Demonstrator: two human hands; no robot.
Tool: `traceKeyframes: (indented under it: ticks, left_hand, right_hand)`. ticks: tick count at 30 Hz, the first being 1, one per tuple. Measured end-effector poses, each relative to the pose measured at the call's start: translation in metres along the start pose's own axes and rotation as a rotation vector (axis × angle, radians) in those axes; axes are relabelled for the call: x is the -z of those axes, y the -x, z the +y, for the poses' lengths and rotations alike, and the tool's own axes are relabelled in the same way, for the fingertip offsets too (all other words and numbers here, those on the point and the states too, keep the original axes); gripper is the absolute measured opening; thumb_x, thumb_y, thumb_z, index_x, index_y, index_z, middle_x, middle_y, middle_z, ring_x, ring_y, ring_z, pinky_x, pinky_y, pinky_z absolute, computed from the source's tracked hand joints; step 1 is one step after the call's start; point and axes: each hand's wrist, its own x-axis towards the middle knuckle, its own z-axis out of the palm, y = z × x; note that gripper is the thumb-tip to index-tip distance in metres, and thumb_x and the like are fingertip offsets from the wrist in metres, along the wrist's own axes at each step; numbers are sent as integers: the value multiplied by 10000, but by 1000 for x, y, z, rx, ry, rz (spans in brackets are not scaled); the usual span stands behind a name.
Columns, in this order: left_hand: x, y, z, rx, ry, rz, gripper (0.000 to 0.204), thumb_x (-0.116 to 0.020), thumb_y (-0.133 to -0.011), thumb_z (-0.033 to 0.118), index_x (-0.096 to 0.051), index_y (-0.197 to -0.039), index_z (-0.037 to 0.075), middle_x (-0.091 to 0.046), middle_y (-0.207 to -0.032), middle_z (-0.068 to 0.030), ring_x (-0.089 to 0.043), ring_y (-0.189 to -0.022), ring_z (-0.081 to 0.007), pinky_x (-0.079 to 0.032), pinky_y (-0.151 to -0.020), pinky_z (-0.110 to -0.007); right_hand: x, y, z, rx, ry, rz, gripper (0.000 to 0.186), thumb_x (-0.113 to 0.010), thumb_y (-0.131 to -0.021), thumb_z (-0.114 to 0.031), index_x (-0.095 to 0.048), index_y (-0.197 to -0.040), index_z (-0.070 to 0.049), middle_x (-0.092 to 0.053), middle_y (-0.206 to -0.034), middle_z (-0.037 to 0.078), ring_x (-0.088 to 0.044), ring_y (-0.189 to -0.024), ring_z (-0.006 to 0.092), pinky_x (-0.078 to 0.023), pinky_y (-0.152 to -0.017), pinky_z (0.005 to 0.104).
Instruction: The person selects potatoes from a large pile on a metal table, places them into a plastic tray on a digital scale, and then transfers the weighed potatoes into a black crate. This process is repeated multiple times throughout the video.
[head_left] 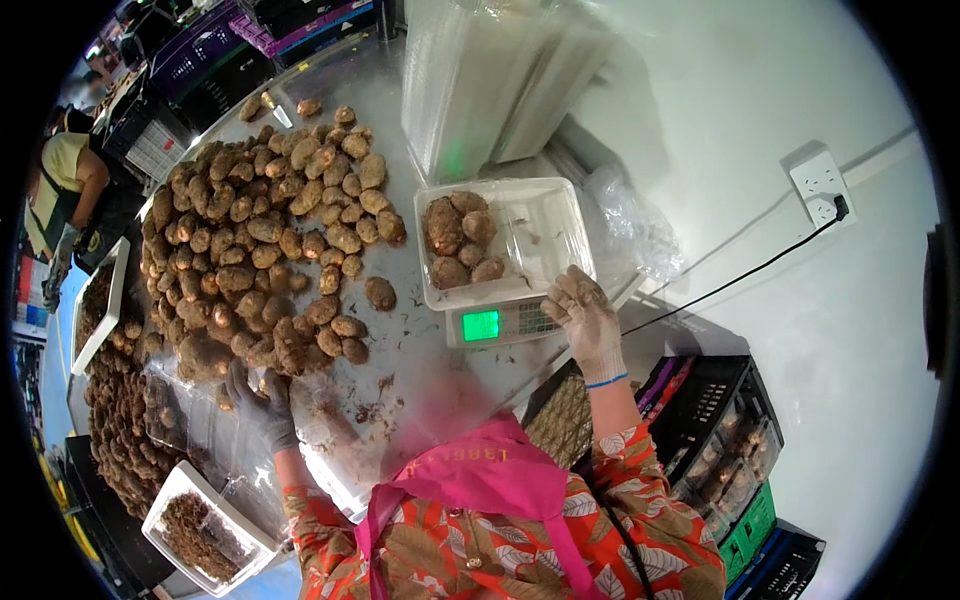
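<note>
The left hand (262,408) lay by the tubers (265,257), the right hand (585,318) at the tray's (553,222) corner; I couldn't tell either grip.

The head-worn fisheye view looks steeply down from close above the pink apron (480,478) at the near edge, facing out across the grey table (412,352) to crates (196,52) at far left and the white wall (790,90) at right.
</note>
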Motion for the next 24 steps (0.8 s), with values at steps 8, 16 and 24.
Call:
traceKeyframes:
  ticks: [8,16,24]
  left_hand:
    - [-61,-40,170,539,1038,-782,333,-576,-942,159,-564,-1231,-8,-648,-1038,-100,-626,-863,-140,-506,-768,-266]
    - [-94,-34,255,617,1185,-1077,519,-581,-932,159,-403,-1377,-39,-634,-998,-121,-653,-849,-190,-538,-762,-293]
    - [-125,-48,236,804,1346,-1077,437,-518,-966,166,-425,-1356,-7,-627,-988,-122,-653,-845,-233,-569,-758,-358]
  right_hand:
    - [-31,-16,20,539,257,-83,496,-679,-882,-265,-522,-1224,59,-569,-1177,162,-526,-1148,241,-409,-1039,389]
    - [-92,-32,21,427,537,-337,337,-668,-854,-130,-575,-1168,-54,-565,-1207,99,-580,-1023,198,-474,-897,352]
    - [-94,-47,-1,1044,1654,-431,352,-757,-723,-193,-670,-1061,-152,-504,-1247,72,-509,-1147,299,-349,-1029,501]
